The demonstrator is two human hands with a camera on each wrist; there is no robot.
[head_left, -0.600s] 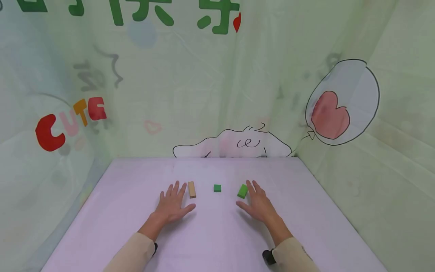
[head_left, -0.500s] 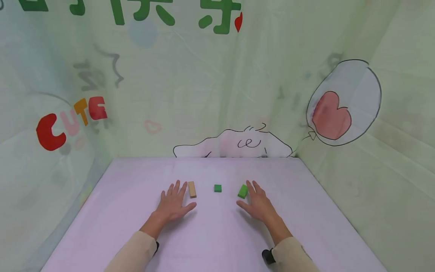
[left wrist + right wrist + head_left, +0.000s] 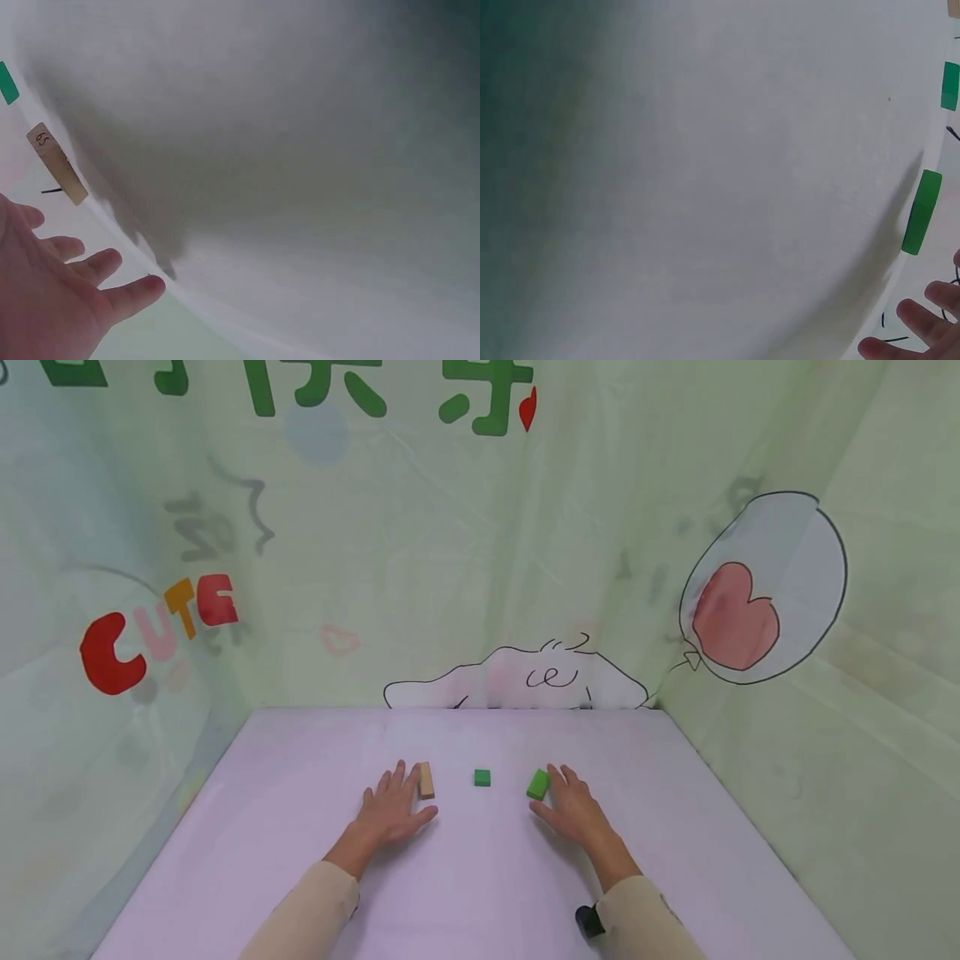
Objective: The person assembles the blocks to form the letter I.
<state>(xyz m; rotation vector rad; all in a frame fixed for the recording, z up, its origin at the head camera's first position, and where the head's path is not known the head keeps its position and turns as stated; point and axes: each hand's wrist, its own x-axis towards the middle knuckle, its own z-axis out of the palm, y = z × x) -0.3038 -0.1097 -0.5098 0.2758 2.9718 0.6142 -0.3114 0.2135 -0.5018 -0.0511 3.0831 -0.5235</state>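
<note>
Three small blocks lie in a row on the pale table. In the head view, a narrow wooden block is on the left, a small dark green block in the middle, a bright green block on the right. My left hand, fingers spread, has its index fingertip at the wooden block's left side. The right hand hovers with fingers extended, fingertips beside the bright green block. The left wrist view shows "65" written on the wooden block. In the right wrist view, the bright green block lies beyond the fingers.
The tabletop ends at a printed cloth backdrop, with similar cloth on both sides. A black strapped device sits at the right sleeve's cuff.
My left hand has shifted a little rightward, bringing its index fingertip up to the wooden block. The right hand has hardly moved, and all three blocks keep their places on the table.
</note>
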